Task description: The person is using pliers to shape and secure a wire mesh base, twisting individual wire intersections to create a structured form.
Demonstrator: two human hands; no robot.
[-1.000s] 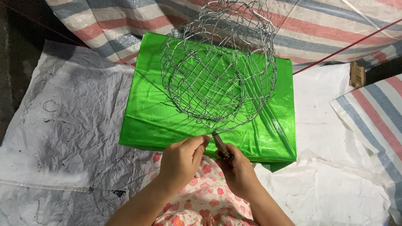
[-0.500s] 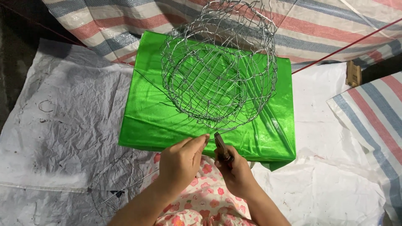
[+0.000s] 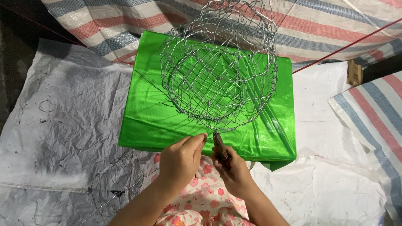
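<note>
A round wire mesh basket [image 3: 217, 71] stands tilted on a bright green cloth-covered pad [image 3: 150, 117], its open side facing me. My right hand [image 3: 234, 173] grips a pair of dark pliers [image 3: 220, 146] whose tip meets the basket's near rim. My left hand [image 3: 182, 161] pinches the wire at that same rim point, thumb and forefinger closed on it, right beside the pliers.
White crinkled sheeting [image 3: 58, 125] covers the ground around the pad. Striped tarpaulin [image 3: 368, 113] lies at the right and along the back. A flat piece of wire mesh [image 3: 117, 184] rests at lower left. A small wooden piece [image 3: 354, 72] sits far right. A red cord [image 3: 343, 48] crosses behind.
The view has shifted slightly. My hands stay at the basket's near rim, with the pliers still against the wire; the basket has barely moved.
</note>
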